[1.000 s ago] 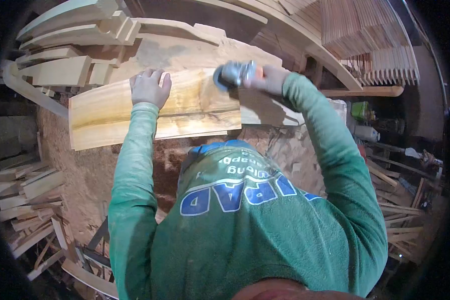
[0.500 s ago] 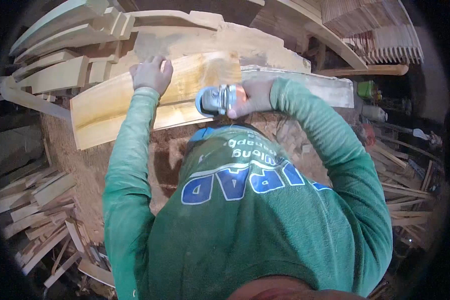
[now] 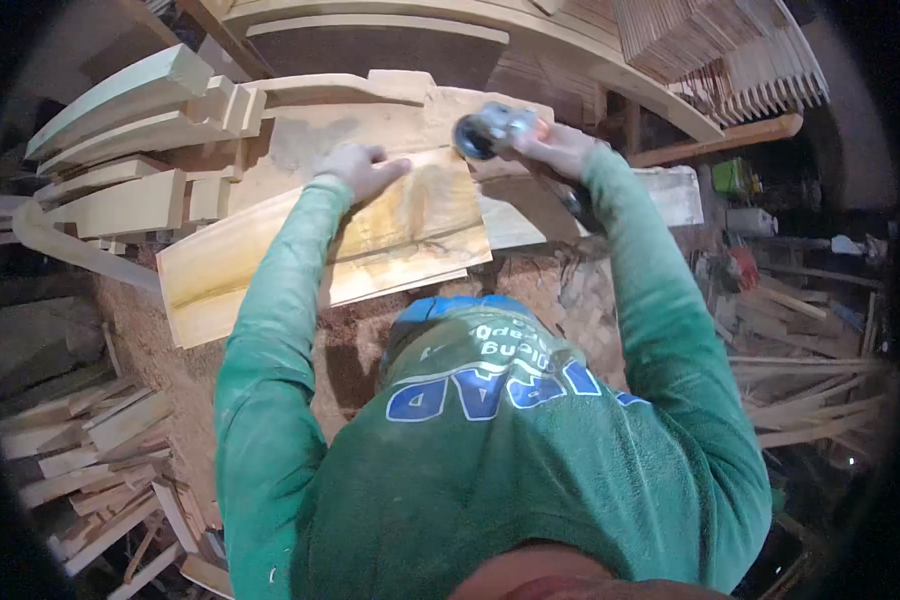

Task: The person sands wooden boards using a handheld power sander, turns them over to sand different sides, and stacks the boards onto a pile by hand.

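Note:
A pale yellow wooden board (image 3: 410, 227) with dark grain streaks lies slanted across the bench, one end to the lower left. My left hand (image 3: 362, 172) grips its far edge, fingers bent over the edge and thumb pointing right along the top. In my right hand (image 3: 558, 150) is an angle grinder (image 3: 505, 128), its round dark disc at the board's far right corner. The grinder's body runs back under my right forearm. Beneath the board's right end, a grey, weathered plank (image 3: 660, 195) reaches out to the right.
Cut curved timber pieces (image 3: 120, 120) are stacked at the back left. Slatted wooden panels (image 3: 720, 50) stand at the back right. Offcuts (image 3: 110, 460) pile up on the lower left floor, with more scrap strips (image 3: 810, 390) on the right. A green container (image 3: 735, 177) sits at the right.
The grinder has gone from the board's near edge up to its far right corner. My left hand has slid right along the far edge. The board appears lower in view.

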Demonstrator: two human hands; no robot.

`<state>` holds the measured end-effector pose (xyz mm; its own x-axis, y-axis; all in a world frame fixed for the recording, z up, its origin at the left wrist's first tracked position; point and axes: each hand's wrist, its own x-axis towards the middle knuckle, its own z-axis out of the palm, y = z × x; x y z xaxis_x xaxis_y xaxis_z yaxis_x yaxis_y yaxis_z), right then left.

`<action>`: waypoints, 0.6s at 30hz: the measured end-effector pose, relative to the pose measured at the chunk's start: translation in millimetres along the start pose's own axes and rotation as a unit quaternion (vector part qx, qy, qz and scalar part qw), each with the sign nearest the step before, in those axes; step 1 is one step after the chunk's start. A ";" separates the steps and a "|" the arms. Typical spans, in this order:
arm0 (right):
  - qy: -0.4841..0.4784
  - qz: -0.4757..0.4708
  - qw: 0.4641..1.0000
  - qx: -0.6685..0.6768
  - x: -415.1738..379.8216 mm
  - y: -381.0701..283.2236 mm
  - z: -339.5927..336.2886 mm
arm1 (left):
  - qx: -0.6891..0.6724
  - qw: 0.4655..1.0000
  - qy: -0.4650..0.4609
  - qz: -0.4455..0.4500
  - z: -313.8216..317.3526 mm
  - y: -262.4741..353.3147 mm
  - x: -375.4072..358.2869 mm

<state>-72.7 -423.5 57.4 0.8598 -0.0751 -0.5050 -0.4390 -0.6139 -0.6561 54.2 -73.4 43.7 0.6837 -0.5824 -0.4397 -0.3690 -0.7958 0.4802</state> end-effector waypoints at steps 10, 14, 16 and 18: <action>0.205 0.025 0.953 0.220 -159.9 108.0 2.8 | 0.127 0.992 0.013 -0.001 -29.8 31.1 12.6; 0.244 0.024 0.923 0.297 -185.3 140.3 8.4 | 0.229 0.960 0.153 -0.056 -100.6 6.8 -4.6; 0.259 0.014 0.916 0.305 -185.4 142.4 2.4 | 0.387 0.880 0.273 0.045 -156.3 -3.3 -42.7; 0.258 0.010 0.918 0.299 -181.9 157.1 -4.4 | 0.466 0.780 0.417 0.031 -241.9 -81.8 -68.7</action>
<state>-296.9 -509.8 48.7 0.7908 -0.5396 -0.2889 -0.3884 -0.0775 -0.9182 189.7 71.9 218.2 0.6751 -0.6231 0.3950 -0.4490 -0.7718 -0.4502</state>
